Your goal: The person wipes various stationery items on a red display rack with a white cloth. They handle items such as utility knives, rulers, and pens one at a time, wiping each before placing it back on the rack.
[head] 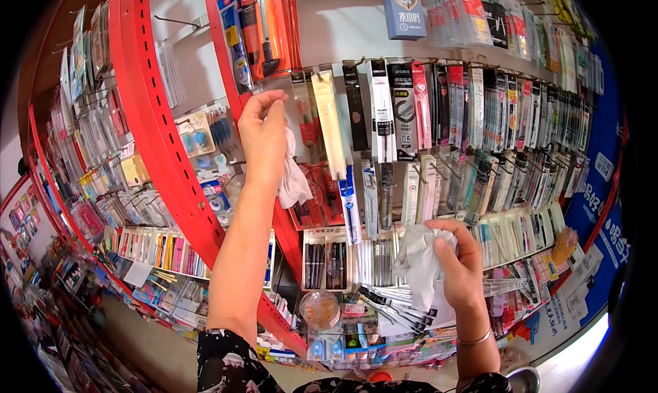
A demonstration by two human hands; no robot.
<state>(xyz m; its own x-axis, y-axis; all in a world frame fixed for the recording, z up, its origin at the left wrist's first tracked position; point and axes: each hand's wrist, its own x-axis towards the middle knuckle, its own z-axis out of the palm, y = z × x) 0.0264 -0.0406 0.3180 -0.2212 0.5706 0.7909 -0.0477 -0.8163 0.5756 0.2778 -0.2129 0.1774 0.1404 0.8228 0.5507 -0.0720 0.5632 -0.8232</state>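
Note:
My left hand is raised in front of the red shelf post, thumb and forefinger tips together near the lower end of a blue-and-black hanging package. A crumpled white cloth or tissue hangs from that hand's palm side. Whether the fingertips pinch anything else I cannot tell. Lower right, my right hand grips a crumpled whitish cloth or tissue between thumb and fingers, over the pen trays. Beside the left hand hang a cream packet and a packaged orange utility knife.
Red perforated posts rise at left. Wire hooks bear rows of packaged pens. Below stand a pen tray, a round clear tub and fanned pen packets. A metal bowl rim shows at bottom right.

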